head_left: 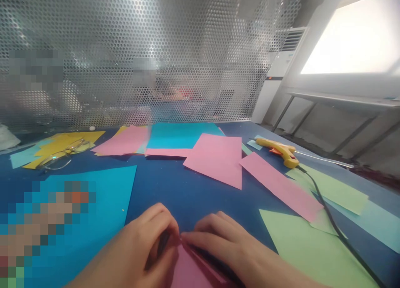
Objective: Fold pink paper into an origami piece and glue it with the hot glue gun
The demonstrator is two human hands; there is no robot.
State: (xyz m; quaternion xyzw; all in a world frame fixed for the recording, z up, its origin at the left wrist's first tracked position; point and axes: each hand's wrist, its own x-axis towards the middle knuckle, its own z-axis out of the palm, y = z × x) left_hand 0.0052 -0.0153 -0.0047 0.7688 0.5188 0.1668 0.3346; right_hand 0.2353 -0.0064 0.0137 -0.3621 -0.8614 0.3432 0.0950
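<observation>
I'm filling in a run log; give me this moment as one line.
left hand: pinching pink paper | right hand: touching its tip | left side: blue sheet | right side: yellow glue gun

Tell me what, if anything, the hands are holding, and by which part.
A pink paper sheet, pinched at its far end by the left hand; the right hand meets it there, but its grip is unclear.

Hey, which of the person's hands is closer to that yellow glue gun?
Right. The right hand is nearer the camera than the yellow glue gun and left of it; the left hand is farther left.
</observation>
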